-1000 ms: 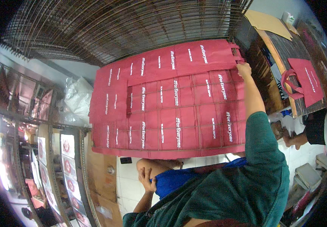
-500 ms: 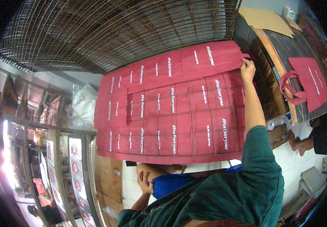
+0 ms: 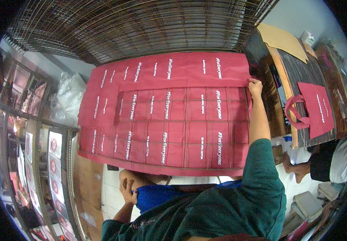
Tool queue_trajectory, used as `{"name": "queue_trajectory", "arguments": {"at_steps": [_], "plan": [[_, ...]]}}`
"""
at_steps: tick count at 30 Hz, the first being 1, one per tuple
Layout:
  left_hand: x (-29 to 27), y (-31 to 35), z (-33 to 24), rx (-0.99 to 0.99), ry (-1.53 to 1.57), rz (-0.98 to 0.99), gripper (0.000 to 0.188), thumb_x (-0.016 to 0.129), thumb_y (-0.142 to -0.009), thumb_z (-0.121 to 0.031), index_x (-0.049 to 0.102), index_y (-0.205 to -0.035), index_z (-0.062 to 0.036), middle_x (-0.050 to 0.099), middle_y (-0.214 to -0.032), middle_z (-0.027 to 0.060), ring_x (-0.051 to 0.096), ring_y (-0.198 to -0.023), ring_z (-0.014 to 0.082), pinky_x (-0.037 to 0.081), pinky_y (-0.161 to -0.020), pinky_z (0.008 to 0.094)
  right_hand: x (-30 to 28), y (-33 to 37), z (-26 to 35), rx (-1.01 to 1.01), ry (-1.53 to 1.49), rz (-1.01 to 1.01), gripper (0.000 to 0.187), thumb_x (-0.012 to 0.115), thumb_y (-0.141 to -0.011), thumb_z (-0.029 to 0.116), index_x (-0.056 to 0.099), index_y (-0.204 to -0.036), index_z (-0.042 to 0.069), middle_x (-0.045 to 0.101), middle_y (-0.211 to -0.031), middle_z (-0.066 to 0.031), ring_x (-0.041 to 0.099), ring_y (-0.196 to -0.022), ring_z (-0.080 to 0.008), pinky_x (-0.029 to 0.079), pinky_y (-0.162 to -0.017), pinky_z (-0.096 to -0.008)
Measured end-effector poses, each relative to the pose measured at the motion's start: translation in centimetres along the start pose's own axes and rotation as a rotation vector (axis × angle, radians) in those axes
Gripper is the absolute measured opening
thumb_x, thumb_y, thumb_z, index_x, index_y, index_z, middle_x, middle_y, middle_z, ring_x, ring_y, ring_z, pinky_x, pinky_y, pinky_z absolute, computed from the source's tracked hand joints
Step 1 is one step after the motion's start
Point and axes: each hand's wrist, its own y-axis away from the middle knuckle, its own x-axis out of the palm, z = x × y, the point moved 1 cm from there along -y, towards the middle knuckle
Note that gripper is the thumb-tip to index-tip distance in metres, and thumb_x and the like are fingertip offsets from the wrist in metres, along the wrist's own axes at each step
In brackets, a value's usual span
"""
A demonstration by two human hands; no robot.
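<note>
A wire drying rack [image 3: 186, 121] stands in front of me, covered with red fabric pieces [image 3: 197, 154] printed in white. Along the far side, more red fabric lies on top of the wires, and another piece covers the left end. My right hand [image 3: 255, 87], arm stretched forward, is closed at the near right corner of the far red fabric piece [image 3: 221, 70], pinching its edge. My left hand [image 3: 128, 190] rests on my left knee beside the blue shorts, fingers apart and holding nothing.
Raised wire racks [image 3: 149, 32] lean over the far side. On the right, a dark table [image 3: 302, 76] bears a red tote bag [image 3: 318, 110] and brown card sheets [image 3: 284, 40]. Clear plastic bags [image 3: 67, 94] sit at left, near shelves of printed sheets [image 3: 55, 164]. Another person's foot [image 3: 296, 166] shows at right.
The whole view has shifted, with the rack now further left in it. My right hand has come nearer along the fabric's right edge, and the far piece lies straighter. My left hand stays on the knee.
</note>
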Motion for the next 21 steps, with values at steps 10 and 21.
{"name": "queue_trajectory", "arguments": {"at_steps": [10, 21], "plan": [[-0.1, -1.4, -0.4, 0.042, 0.007, -0.006, 0.064, 0.042, -0.089, -0.060, 0.060, -0.124, -0.0099, 0.040, -0.142, 0.0236, 0.032, -0.134, 0.0426, 0.020, -0.109, 0.0547, -4.4, 6.2, 4.9, -0.291, 0.162, -0.117, 0.036, 0.062, -0.079, 0.013, 0.066, -0.114, 0.004, 0.065, -0.111, -0.0186, 0.061, -0.106, -0.0362, 0.047, -0.094, -0.0398], [0.5, -0.5, 0.4, 0.094, 0.081, -0.047, 0.066, 0.042, -0.090, -0.058, 0.059, -0.124, -0.0049, 0.039, -0.140, 0.0253, 0.032, -0.133, 0.0411, 0.020, -0.110, 0.0530, -33.4, 17.0, 1.6, -0.341, 0.829, -0.646, 0.035, 0.064, -0.081, 0.019, 0.068, -0.114, 0.009, 0.067, -0.112, -0.0150, 0.059, -0.107, -0.0339, 0.043, -0.098, -0.0418]]}}
